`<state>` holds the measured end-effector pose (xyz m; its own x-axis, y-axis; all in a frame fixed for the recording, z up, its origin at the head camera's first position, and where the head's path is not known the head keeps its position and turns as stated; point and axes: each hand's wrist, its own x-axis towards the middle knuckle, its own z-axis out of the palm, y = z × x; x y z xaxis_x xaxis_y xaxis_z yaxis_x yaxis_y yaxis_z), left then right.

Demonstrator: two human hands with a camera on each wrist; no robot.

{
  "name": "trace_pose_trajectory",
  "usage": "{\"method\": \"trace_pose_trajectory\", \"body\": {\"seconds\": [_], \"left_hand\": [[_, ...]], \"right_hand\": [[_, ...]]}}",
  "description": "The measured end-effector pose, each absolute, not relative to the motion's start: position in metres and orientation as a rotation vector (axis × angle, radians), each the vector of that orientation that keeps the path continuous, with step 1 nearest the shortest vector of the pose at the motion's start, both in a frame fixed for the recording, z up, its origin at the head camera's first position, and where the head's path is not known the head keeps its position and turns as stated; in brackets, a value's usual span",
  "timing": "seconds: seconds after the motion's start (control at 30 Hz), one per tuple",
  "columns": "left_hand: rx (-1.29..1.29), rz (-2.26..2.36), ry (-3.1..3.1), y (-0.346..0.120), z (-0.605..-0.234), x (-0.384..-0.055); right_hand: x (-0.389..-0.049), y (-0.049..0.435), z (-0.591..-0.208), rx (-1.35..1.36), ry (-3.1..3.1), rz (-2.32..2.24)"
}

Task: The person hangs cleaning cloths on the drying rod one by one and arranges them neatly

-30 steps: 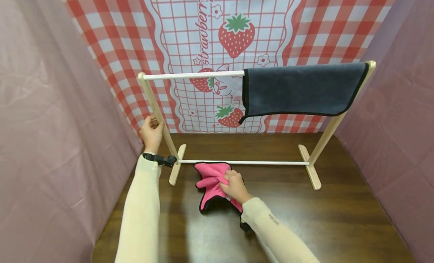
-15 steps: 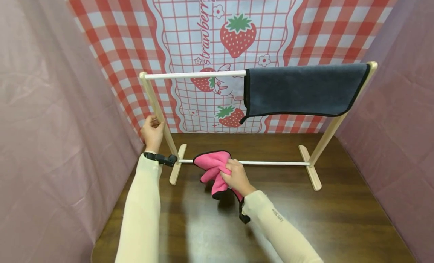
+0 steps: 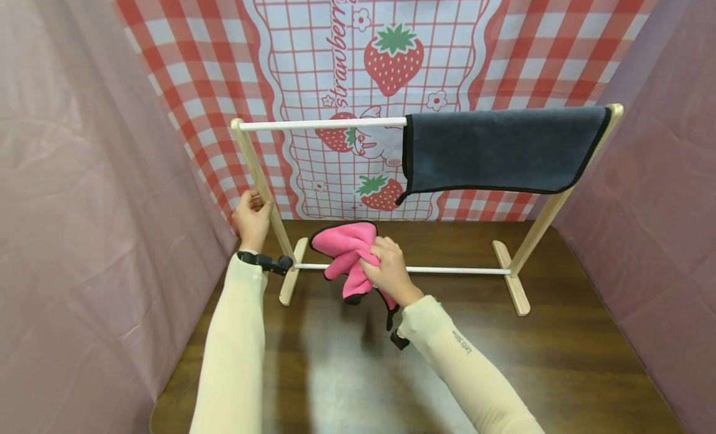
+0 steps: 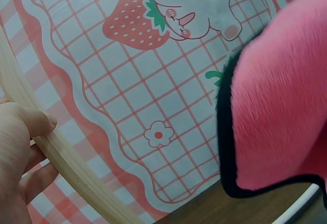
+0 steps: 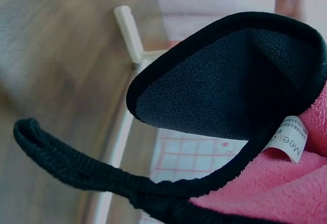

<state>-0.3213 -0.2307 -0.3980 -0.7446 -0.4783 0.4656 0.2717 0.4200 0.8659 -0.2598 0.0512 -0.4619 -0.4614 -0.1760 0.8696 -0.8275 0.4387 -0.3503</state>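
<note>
In the head view, my right hand [image 3: 391, 273] grips a bunched pink towel [image 3: 351, 242] in front of the rack's lower white rod [image 3: 458, 270], clear of the tabletop. The towel has a black border, a dark grey reverse side [image 5: 204, 83], a hanging loop [image 5: 76, 168] and a white label [image 5: 289, 138]. At the left, my left hand [image 3: 252, 221] holds the wooden post [image 3: 250, 157] of the rack, thumb on one side and fingers on the other. A dark grey towel [image 3: 503, 151] with black edging hangs over the right part of the upper white rod [image 3: 324, 124].
The rack stands on wooden feet [image 3: 511, 277] on a brown table [image 3: 559, 359]. Behind it hangs a red-and-white checked strawberry cloth [image 3: 313, 67]. Pink curtains [image 3: 112, 173] close in both sides.
My right hand has lifted the pink towel off the table, up and toward the rack, its lower folds now hanging. My left hand stays on the post.
</note>
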Motion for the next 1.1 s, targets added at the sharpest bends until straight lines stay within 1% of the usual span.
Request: {"method": "trace_pose_trajectory", "body": {"seconds": [0.53,1.1], "left_hand": [[0.176,-1.378,-1.991,-0.229,-0.397,-0.321],[0.172,-1.372,-1.968,-0.23,-0.399,-0.321]], "right_hand": [[-0.264,0.048,-0.405,0.892,-1.777,0.992],[-0.268,0.039,-0.325,0.947,-1.636,0.977]]}}
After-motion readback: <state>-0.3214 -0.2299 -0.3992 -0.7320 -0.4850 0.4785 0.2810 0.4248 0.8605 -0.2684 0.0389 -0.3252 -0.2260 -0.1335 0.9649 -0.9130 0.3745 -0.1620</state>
